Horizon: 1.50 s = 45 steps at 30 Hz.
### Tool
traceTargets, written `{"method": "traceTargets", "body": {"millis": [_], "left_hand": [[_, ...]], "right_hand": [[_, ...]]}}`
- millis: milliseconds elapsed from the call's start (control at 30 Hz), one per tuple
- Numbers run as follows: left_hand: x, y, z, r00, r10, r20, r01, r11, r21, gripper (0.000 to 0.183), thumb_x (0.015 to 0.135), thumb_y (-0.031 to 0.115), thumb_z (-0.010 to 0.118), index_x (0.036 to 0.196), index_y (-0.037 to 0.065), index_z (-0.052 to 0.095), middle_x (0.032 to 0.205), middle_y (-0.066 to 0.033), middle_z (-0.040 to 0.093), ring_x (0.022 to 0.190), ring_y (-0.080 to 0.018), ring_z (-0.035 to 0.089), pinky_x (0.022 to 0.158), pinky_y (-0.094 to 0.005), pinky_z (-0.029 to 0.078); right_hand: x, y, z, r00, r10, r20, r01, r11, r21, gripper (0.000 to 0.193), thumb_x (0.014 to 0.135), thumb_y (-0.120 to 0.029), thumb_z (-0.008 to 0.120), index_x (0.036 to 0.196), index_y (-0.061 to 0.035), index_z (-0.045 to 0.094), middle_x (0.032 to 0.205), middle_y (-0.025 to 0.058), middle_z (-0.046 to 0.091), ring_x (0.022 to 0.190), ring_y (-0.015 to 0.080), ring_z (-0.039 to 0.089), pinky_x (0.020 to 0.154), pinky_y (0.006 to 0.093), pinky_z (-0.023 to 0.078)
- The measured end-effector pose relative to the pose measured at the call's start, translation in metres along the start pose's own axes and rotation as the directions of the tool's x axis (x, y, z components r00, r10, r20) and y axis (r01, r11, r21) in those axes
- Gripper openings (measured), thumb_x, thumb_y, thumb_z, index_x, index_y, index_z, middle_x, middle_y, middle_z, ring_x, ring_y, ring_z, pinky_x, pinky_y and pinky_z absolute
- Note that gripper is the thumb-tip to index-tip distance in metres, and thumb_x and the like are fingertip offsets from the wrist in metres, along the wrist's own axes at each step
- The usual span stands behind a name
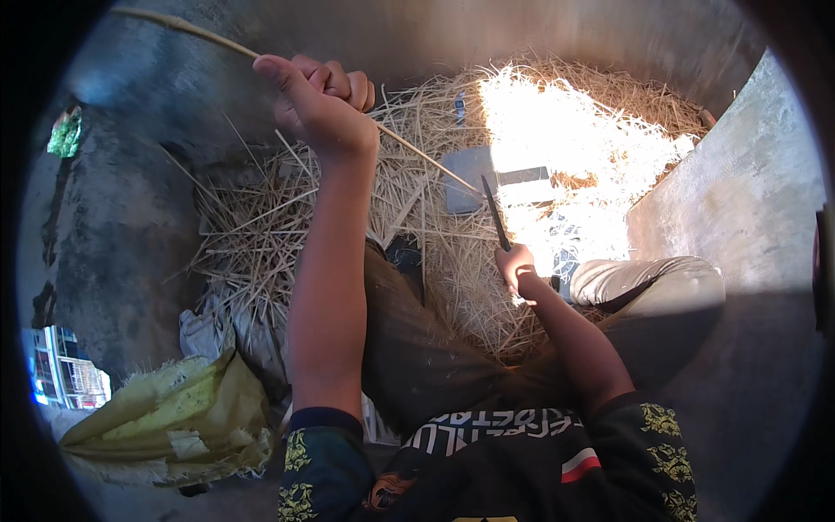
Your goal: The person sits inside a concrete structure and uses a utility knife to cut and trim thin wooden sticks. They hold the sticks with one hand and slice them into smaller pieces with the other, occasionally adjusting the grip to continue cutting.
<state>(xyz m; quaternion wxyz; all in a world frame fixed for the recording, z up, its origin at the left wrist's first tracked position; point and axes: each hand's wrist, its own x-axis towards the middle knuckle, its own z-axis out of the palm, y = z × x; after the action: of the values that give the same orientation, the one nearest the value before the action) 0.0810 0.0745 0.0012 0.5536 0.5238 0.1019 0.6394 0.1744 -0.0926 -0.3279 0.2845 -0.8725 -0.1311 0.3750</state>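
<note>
My left hand [323,106], raised at the upper left, is closed around a long thin bamboo stick [417,153]. The stick slants from the top left corner down to the middle of the view. My right hand [517,268] grips a knife [496,213] with a narrow dark blade pointing up. Close to the blade's tip is the stick's lower end; whether they touch I cannot tell. Behind them a grey flat slab [465,165] lies among the shavings, half in bright sun, with a dark oblong piece [524,176] on its right part.
Pale strips and shavings [252,226] lie heaped around my bent legs. A torn yellow-green sack [174,422] sits at lower left. Concrete walls [731,165] rise at the right and back. Strong sunlight washes out part of the heap.
</note>
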Motion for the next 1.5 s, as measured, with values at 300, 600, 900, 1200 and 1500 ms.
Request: {"method": "traceTargets", "body": {"millis": [300,600,900,1200,1500], "left_hand": [[0.016,-0.002,-0.034,0.996,-0.037,0.076,0.043,0.996,-0.079,0.063,0.096,0.072,0.032,0.066,0.018,0.024,0.051,0.0053,0.015,0.047,-0.0100,0.007,0.047,-0.0293,0.011],[0.011,-0.004,-0.024,1.000,0.006,-0.018,-0.007,1.000,-0.027,0.062,0.096,0.072,0.031,0.067,0.018,0.023,0.051,0.0050,0.014,0.046,-0.0111,0.006,0.047,-0.0298,0.010],[0.014,-0.010,-0.022,0.999,-0.024,-0.048,0.022,0.998,-0.059,0.063,0.095,0.073,0.035,0.067,0.018,0.022,0.050,0.0049,0.014,0.044,-0.0098,0.009,0.044,-0.0285,0.011],[0.009,0.002,-0.045,0.993,-0.032,-0.113,0.028,0.999,-0.039,0.064,0.094,0.075,0.031,0.066,0.018,0.024,0.050,0.0047,0.014,0.047,-0.0113,0.006,0.046,-0.0292,0.010],[0.008,0.005,-0.066,0.990,-0.043,-0.134,0.036,0.998,-0.052,0.066,0.092,0.077,0.035,0.064,0.019,0.023,0.049,0.0054,0.015,0.046,-0.0111,0.005,0.046,-0.0289,0.008]], "right_hand": [[-0.045,-0.061,-0.037,0.766,-0.377,-0.521,0.628,0.614,0.479,0.038,0.090,-0.032,0.060,0.073,0.0018,0.060,0.056,0.0049,0.050,0.054,0.0116,0.047,0.050,0.0351,0.038],[-0.020,-0.053,-0.061,0.892,-0.420,-0.166,0.444,0.883,0.152,0.034,0.084,-0.028,0.060,0.087,0.0059,0.066,0.074,0.0239,0.067,0.068,0.0307,0.068,0.067,0.0417,0.052],[-0.020,-0.012,-0.011,0.942,-0.307,-0.137,0.305,0.952,-0.038,0.038,0.086,-0.030,0.058,0.087,0.0073,0.066,0.083,0.0299,0.066,0.084,0.0395,0.068,0.079,0.0481,0.050],[-0.064,-0.052,-0.031,0.832,-0.451,-0.324,0.554,0.700,0.451,0.035,0.096,-0.029,0.056,0.084,0.0039,0.059,0.072,0.0160,0.062,0.062,0.0248,0.055,0.061,0.0403,0.045],[-0.061,-0.083,-0.054,0.826,-0.462,-0.322,0.561,0.726,0.398,0.036,0.093,-0.030,0.056,0.078,0.0031,0.060,0.058,0.0093,0.055,0.056,0.0183,0.051,0.057,0.0368,0.042]]}}
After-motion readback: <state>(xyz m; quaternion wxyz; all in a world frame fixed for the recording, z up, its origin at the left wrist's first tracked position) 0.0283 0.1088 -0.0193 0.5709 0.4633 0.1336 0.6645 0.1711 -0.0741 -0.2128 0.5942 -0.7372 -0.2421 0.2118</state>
